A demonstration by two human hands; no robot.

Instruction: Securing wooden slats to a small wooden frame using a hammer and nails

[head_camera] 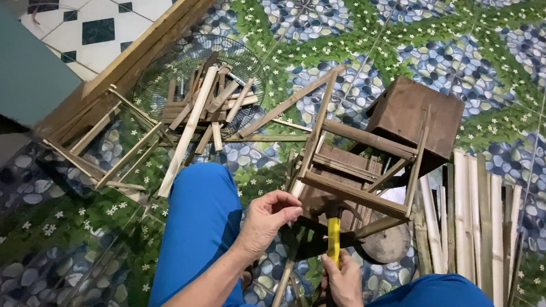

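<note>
I sit over a small bamboo-slat frame (357, 171), shaped like a little chair skeleton, standing on the patterned floor between my knees. My left hand (269, 218) pinches the near left end of the frame, fingers curled on a slat. My right hand (343, 281) grips a yellow-handled tool (333, 239) held upright, its head hidden under the frame's lower rail. A round wooden block (387, 242) lies under the frame.
A brown wooden box (414, 116) stands behind the frame. Split bamboo strips (478, 214) lie in a row at right. A wire fan guard (181, 76) holding slat pieces and another bamboo frame (105, 149) lie at left, beside a long wooden beam (158, 31).
</note>
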